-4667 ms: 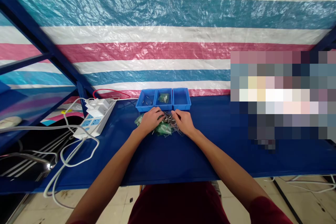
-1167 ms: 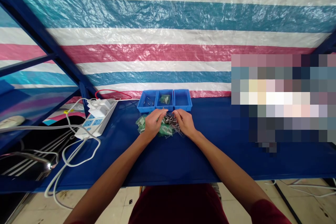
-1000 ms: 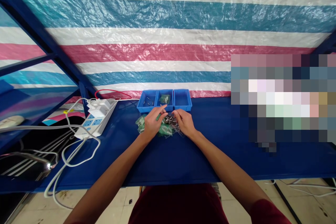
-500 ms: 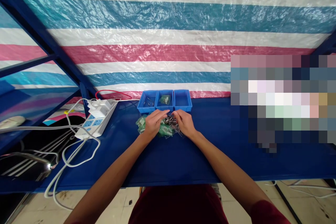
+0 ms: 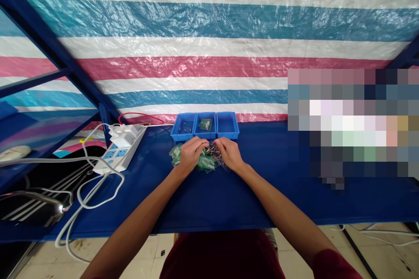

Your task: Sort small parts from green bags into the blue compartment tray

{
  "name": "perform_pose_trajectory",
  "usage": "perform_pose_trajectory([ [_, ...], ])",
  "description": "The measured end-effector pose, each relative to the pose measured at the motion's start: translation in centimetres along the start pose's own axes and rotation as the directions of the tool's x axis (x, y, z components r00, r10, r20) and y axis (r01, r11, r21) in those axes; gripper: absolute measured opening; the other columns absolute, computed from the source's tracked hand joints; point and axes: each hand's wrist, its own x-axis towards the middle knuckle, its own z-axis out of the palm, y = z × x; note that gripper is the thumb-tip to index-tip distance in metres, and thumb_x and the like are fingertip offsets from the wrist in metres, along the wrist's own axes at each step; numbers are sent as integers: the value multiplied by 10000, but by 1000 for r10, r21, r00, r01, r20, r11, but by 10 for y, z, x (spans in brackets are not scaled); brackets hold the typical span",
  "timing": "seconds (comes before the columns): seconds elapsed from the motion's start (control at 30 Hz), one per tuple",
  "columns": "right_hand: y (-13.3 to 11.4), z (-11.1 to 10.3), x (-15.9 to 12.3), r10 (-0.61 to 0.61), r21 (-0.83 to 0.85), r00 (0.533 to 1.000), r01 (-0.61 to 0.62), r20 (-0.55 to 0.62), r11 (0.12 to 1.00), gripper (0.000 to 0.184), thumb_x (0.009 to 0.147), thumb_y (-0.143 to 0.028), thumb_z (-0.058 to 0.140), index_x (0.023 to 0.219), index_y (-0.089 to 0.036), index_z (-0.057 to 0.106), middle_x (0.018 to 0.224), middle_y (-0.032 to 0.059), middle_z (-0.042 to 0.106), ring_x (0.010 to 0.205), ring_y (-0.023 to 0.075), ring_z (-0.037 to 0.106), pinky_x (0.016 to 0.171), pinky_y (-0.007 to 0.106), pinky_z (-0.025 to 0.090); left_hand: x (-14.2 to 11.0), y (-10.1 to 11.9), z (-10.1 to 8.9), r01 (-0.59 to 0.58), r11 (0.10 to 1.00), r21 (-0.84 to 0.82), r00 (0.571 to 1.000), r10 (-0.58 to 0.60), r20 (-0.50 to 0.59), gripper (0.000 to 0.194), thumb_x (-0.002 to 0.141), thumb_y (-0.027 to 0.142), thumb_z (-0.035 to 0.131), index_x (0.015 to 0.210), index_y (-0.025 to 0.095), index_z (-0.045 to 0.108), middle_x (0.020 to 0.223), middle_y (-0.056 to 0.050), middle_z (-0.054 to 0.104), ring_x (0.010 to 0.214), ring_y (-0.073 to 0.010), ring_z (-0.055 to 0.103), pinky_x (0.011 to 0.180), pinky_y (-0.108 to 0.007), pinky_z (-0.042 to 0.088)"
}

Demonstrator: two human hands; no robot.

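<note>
Slender metal pieces lie in a heap on the blue tabletop, between the two hands and just in front of the row of bins. Their long axes cross at mixed angles; single directions are too small to read. Green bags lie against the heap and beyond the left hand, so the whole spread runs longest from left to right. The right hand reaches in from the other side. Both hands point away from the body, fingers curled inward, fingertips near each other over the heap; whether either grips a piece, I cannot tell.

In the left bin, a few thin pieces lie at differing slants. The middle bin holds a green packet. The right bin completes the row, which parallels the far edge. Blue surface stretches from the heap to the near edge and rightward to a pixelated patch. Leftward, room narrows at the white power strip and looping cables.
</note>
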Motion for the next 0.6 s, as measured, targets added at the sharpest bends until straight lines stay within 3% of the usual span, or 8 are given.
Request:
perform_pose_trajectory([
  [0.13, -1, 0, 0, 10, 5, 1000, -10, 4, 1000, 471, 991, -456, 266, 865, -189, 633, 734, 46, 631, 716, 165, 593, 675, 262, 428, 1, 0, -1, 5, 1000, 26, 1000, -5, -16, 261, 939, 308, 493, 807, 176, 676, 677, -16, 648, 630, -119, 585, 654, -230, 475],
  [0.37, 0, 0, -1, -17, 2, 1000, 17, 13, 1000, 465, 995, -444, 264, 845, -178, 615, 753, 45, 630, 695, 155, 578, 675, 262, 415, -2, -4, 1, 69, 997, -35, 997, -70, -39, 232, 942, 285, 490, 1062, 161, 645, 719, -9, 652, 580, -96, 586, 624, -217, 487],
  [0.5, -1, 0, 0, -12, -5, 1000, 12, 19, 1000, 475, 995, -450, 261, 835, -178, 616, 746, 43, 629, 691, 151, 574, 668, 258, 412, -5, -6, 4, 133, 989, -71, 984, -140, -108, 221, 943, 297, 478, 1019, 152, 627, 721, 3, 645, 526, -77, 574, 596, -201, 493],
  [0.6, -1, 0, 0, -9, -10, 1000, 9, 22, 1000, 478, 994, -456, 259, 847, -183, 623, 747, 43, 631, 698, 153, 577, 672, 258, 414, -5, -5, 4, 116, 991, -61, 988, -121, -94, 215, 940, 295, 482, 973, 152, 640, 713, 3, 653, 529, -80, 583, 600, -200, 500],
])
